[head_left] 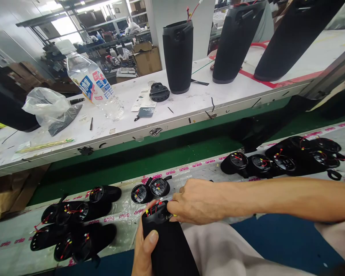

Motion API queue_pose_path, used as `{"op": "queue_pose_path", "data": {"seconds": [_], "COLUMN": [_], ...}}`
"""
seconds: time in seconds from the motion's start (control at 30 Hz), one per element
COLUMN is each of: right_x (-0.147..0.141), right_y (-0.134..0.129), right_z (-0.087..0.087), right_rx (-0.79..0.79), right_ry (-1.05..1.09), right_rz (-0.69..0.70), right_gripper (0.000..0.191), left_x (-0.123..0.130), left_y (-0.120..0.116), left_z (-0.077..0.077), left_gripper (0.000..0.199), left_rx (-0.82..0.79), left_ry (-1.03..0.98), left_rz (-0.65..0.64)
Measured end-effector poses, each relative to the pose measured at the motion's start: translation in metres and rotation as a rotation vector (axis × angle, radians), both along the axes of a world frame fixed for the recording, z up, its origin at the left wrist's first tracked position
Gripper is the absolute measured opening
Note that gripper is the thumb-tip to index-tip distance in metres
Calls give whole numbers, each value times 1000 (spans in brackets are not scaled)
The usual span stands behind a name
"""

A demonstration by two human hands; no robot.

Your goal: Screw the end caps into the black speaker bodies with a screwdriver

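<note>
A black fabric-covered speaker body [172, 245] leans against my lap with its top end facing away from me. Red wires and small connectors [156, 208] stick out of its opening. My left hand [145, 245] wraps around its left side, thumb across the fabric near the rim. At the right of the rim, the fingers of my right hand [189, 201] are pinched together; a yellowish bit shows under the fingertips, but what they grip is hidden. Just beyond the rim, two more speaker bodies [149, 189] lie with their open ends toward me.
Several speaker bodies [74, 222] lie at left on the plastic-covered lower surface [123, 226], and more speaker bodies [261, 163] at right. On the white bench [132, 130] stand a plastic bottle [89, 80], a black cap [159, 92] and upright speakers [178, 57]. Cardboard boxes [148, 59] sit behind.
</note>
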State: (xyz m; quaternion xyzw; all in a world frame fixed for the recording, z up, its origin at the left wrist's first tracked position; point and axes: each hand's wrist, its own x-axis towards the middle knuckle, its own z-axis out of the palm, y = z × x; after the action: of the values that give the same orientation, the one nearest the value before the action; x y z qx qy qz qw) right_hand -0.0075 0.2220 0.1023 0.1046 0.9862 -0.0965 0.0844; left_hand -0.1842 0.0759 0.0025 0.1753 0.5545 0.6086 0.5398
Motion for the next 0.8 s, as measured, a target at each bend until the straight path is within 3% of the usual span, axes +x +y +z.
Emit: {"op": "queue_pose_path", "data": {"seconds": [0.17,0.27,0.37,0.53,0.67,0.8], "right_x": [2,6,9,8,3,1], "right_y": [3,3,1,-10,-14,-13], "right_z": [-32,-42,-33,-7,-6,-11], "right_rx": [-104,-221,-256,-116,-34,1], "right_ry": [160,306,359,207,154,142], "right_rz": [-45,-125,-227,-198,-116,-87], "right_gripper": [36,32,29,33,33,34], "left_x": [1,6,8,3,1,0], "left_y": [-2,-5,-6,-6,-7,-8], "left_z": [6,12,15,21,29,33], "left_gripper": [95,94,81,97,87,93], "left_rx": [2,-24,-46,-85,-51,-67], "left_ry": [-76,-159,-158,-31,32,55], "left_rz": [-4,65,129,148,125,86]}}
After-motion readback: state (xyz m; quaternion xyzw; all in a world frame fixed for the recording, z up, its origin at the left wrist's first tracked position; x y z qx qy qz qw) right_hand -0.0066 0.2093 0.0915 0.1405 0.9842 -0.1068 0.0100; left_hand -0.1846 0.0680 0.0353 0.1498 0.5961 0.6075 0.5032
